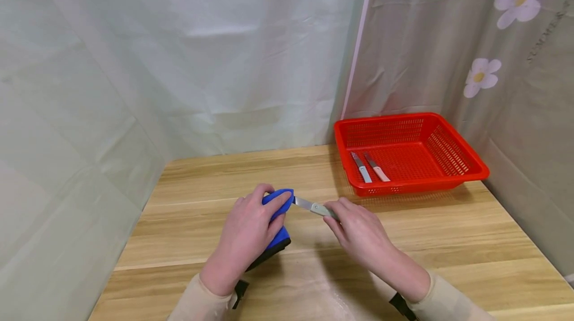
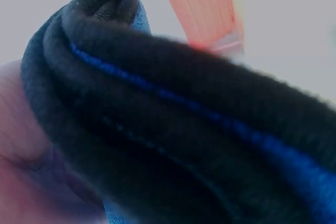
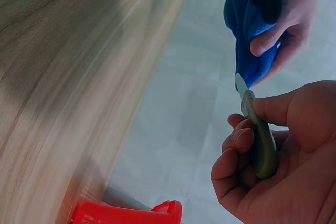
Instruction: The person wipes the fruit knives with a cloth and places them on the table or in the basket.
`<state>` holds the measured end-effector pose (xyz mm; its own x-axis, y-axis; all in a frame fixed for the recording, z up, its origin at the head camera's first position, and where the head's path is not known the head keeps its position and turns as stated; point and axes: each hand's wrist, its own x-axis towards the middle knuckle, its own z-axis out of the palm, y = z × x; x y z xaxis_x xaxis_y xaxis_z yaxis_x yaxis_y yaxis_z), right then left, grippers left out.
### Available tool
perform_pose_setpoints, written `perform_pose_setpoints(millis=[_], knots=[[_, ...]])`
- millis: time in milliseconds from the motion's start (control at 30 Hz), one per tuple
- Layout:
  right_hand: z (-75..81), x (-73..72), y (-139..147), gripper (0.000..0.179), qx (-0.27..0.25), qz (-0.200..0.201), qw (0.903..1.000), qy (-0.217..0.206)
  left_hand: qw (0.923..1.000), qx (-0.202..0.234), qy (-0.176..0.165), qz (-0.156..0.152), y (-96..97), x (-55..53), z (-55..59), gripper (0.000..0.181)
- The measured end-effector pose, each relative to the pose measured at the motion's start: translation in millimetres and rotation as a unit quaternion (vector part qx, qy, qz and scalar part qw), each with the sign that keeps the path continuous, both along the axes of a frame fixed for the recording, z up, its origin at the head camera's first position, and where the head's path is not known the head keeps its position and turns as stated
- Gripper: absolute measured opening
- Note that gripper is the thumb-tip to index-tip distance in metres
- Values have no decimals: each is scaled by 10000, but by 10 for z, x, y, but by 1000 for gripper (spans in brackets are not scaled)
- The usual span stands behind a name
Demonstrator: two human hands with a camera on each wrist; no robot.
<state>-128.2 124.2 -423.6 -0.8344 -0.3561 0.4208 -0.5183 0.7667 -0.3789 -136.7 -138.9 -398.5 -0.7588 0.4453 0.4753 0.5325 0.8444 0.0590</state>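
Observation:
A folded blue cloth (image 1: 280, 237) with a dark edge is gripped by my left hand (image 1: 249, 226), the thumb and fingers pressing it together. In my right hand (image 1: 358, 231) is a small knife (image 1: 322, 210) with a pale green handle, held by that handle. Its blade (image 3: 241, 84) points left, and the tip end is covered by the cloth. Both hands are above the table, close to each other. Dark rolled folds of the cloth (image 2: 157, 87) fill most of the left wrist view.
A red plastic basket (image 1: 417, 184) stands at the back right of the wooden table (image 1: 188, 211). Inside it lie a knife with a light blue handle (image 1: 364, 174) and one with a pink handle (image 1: 381, 174). Pale curtains (image 1: 251, 62) hang behind the table.

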Motion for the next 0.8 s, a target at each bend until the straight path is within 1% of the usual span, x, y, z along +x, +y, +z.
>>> perform_pose_setpoints(millis=[133,367,500,633,800], knots=[[4,11,5,25,-3,9,10000,-9,10000,42,-36,66,-60,-24,-4,42],[-7,14,23,26,-14,56,10000,63,9994,84,-212,243,-146,-57,-14,43],[-8,15,40,27,-72,70,9999,107,9994,127,-167,275,-183,-62,-9,42],[-3,-6,55,27,-62,16,10000,47,9993,159,-138,303,-206,-50,9,41],[13,-39,74,23,-82,-130,9998,-157,9993,195,-109,303,-204,-24,47,42]])
